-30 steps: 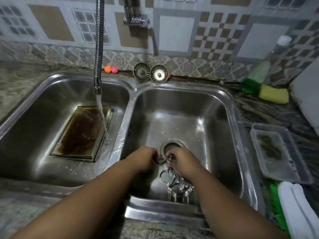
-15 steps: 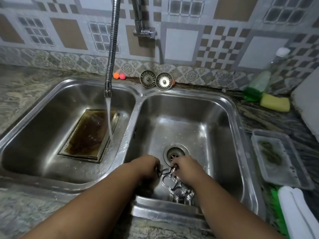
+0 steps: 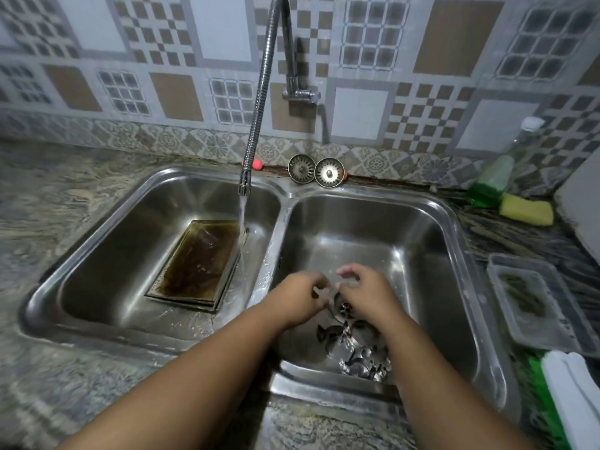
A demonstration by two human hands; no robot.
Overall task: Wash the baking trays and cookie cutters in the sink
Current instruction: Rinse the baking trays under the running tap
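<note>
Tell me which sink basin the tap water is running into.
The left basin, holding the stained baking tray; the right basin holds the cookie cutters.

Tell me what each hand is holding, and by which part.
Cannot be told. The left hand and right hand are blurred, fingers curled toward each other over the right basin; nothing clear shows between them.

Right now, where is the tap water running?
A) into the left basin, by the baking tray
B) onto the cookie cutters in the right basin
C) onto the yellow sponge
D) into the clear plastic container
A: the stream from the tap spout drops into the left basin, landing at the right edge of the stained baking tray that lies on its floor.
</note>
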